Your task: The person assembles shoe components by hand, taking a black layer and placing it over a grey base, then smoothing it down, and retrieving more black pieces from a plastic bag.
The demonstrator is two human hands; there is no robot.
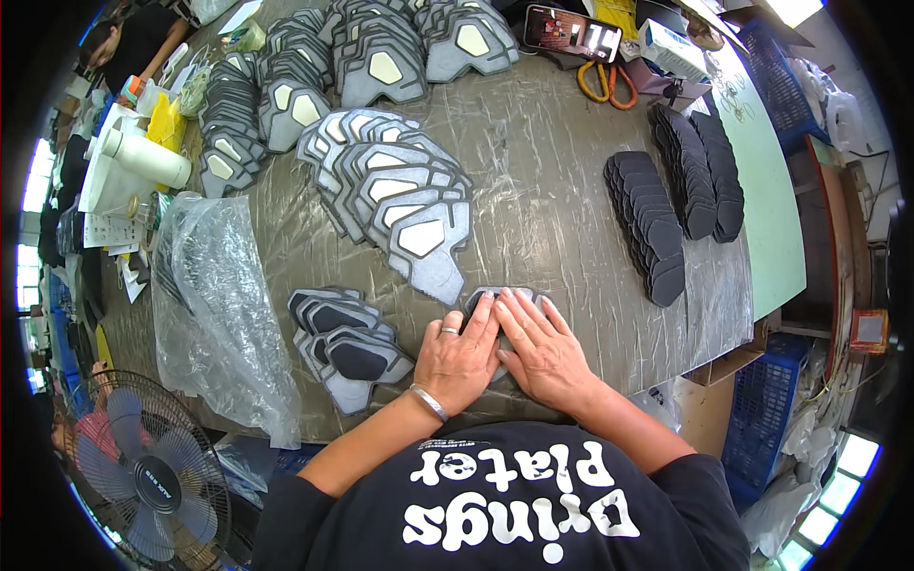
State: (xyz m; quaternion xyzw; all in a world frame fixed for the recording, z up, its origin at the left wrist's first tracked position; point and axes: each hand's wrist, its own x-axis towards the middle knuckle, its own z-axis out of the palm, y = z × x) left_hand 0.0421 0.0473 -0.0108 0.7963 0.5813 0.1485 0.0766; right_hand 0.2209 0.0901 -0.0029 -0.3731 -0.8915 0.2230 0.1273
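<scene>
My left hand [459,360] and my right hand [549,360] lie side by side on a grey shaped piece with a black pad [473,302] near the table's front edge. Their fingers are stretched out flat, with the tips close together, and cover most of the piece. Left of them is a small overlapping pile of grey pieces with black pads [357,354]. Just beyond my hands, a fanned stack of grey pieces with white centres [422,238] reaches back across the table.
Rows of black oval pads [647,228] lie at right. More grey piece stacks [384,67] stand at the back, near a phone [573,34] and orange-handled scissors [607,84]. Clear plastic sheeting [219,314], a white bottle [146,158] and a fan [157,483] are at left.
</scene>
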